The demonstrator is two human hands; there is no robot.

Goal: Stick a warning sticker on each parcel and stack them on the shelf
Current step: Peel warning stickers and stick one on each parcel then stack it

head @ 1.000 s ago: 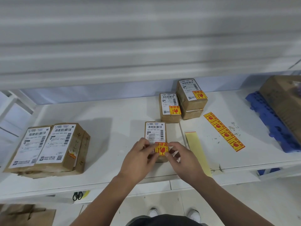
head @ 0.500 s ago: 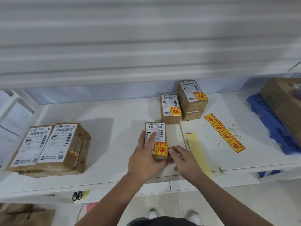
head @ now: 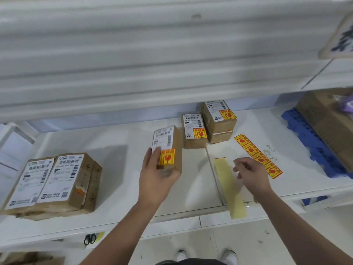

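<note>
**Labelled parcel held tilted in the left hand above the shelf**

The left hand (head: pixel 158 175) grips a small brown parcel (head: pixel 168 145) by its near end, fingers wrapped along its left side, and holds it tilted. A yellow-and-red warning sticker (head: pixel 167 157) sits on the parcel's top face, just below the white shipping label and right beside the fingertips. The right hand (head: pixel 250 173) is empty, fingers loosely curled, hovering above the shelf (head: pixel 114 150) between the bare yellow backing strip (head: pixel 229 188) and the strip of unused stickers (head: pixel 257 154). Behind the held parcel, a single stickered parcel (head: pixel 193 131) stands next to a stack of two (head: pixel 218 121). Two larger parcels (head: pixel 51 182) lie side by side at the left.
</note>
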